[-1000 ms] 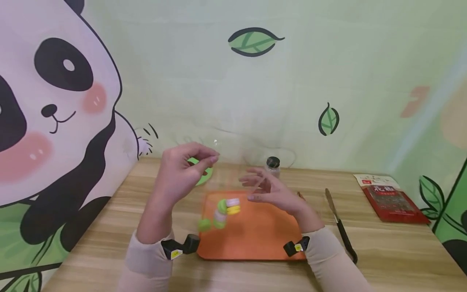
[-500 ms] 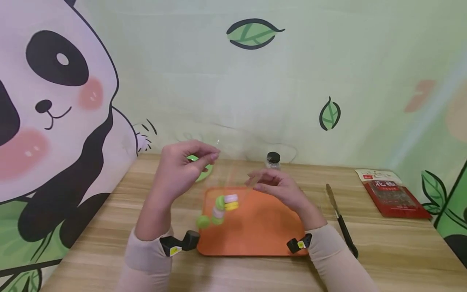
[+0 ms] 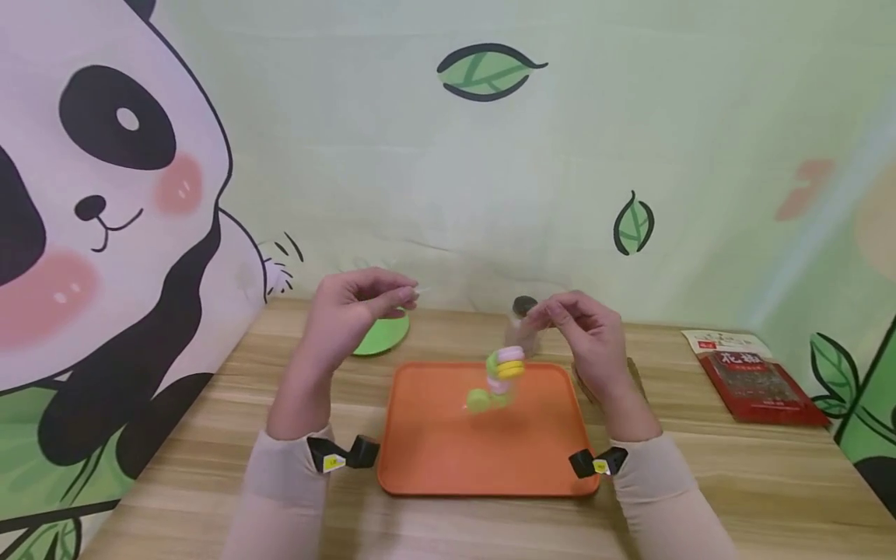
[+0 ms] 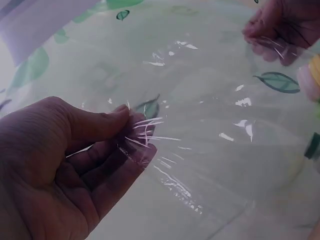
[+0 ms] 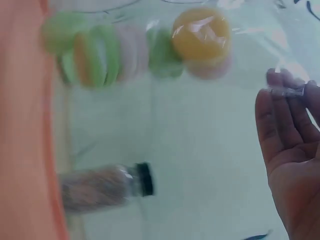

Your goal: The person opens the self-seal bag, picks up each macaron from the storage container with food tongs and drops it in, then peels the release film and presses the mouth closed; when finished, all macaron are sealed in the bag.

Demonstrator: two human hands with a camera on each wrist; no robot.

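My left hand (image 3: 353,311) pinches one end of a clear plastic bag (image 4: 220,125), which gathers in creases at the fingertips. The opposite side of the bag is pinched between thumb and fingers of my right hand (image 3: 595,338). Several macarons (image 3: 509,369) in green, pink and yellow hang inside, nearer the right hand and over the orange tray (image 3: 490,455). In the right wrist view a yellow macaron (image 5: 200,37) sits at the end of the group closest to the right fingers. The bag's outline hardly shows in the head view.
Behind the right fingers stands a black-capped jar (image 3: 516,333), its contents brownish in the right wrist view. A green round mat (image 3: 383,336) lies behind the left hand. On the right is a red packet (image 3: 759,381). A knife (image 3: 635,377) is mostly hidden by the right arm.
My right hand has closed its fingertips on the bag and moved right and up. The macarons have shifted right with it. The left hand stays nearly in place.
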